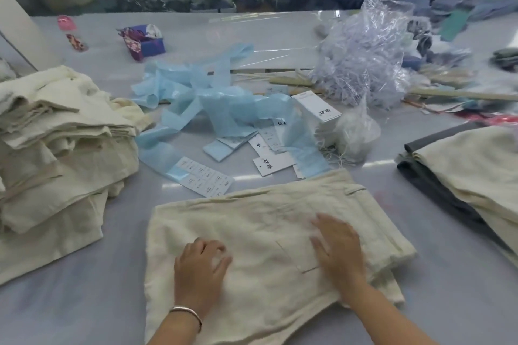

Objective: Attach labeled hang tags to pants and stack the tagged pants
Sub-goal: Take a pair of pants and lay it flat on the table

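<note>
Mid-task: one folded cream linen pair of pants [269, 235] lies on the pale grey desk [448, 302], no tag visible on it.
Left hand [200, 266] (fingers loosely curled) and right hand [340, 249] rest flat, grasping nothing; white card hang tags [273, 164] lie beyond; cream stacks at left [61, 148] and right [471, 171].

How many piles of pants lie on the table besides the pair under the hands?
2: one cream pile at the left, one cream-and-grey pile at the right, partly cut off.

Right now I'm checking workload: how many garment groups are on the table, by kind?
Rumpled cream fabric pants pile, left: 1
Folded cream pants under both hands: 1
Stack of cream pants over grey ones, right: 1
Total: 3
</note>
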`<state>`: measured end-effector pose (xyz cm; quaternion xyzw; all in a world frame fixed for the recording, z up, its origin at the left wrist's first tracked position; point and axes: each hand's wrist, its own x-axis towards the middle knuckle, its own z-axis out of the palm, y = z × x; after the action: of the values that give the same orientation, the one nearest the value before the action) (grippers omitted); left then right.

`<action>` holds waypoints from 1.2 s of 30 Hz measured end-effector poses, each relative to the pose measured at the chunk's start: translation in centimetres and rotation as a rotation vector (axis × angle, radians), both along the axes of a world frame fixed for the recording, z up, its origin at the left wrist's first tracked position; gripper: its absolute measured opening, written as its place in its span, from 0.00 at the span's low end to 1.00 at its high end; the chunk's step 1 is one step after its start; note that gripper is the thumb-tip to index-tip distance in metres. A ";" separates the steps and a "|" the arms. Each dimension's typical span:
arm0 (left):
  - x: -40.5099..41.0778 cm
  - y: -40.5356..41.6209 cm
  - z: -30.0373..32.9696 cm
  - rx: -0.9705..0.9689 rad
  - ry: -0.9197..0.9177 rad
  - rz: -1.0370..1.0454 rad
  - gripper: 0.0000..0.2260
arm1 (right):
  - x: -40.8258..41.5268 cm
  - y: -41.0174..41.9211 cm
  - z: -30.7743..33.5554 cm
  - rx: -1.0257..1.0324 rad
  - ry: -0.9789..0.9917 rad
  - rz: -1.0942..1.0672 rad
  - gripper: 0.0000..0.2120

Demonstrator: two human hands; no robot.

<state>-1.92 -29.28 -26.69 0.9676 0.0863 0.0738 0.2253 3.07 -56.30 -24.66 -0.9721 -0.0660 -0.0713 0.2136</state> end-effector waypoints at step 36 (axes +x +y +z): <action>6.8 -22.3 4.5 -1.274 0.289 -0.019 0.09 | 2.6 -11.7 5.3 0.632 0.339 -0.193 0.25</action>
<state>4.91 -51.61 -22.15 0.6457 0.1341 -0.1246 0.7413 5.64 -68.01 -19.41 -0.8581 0.0874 0.0539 0.5032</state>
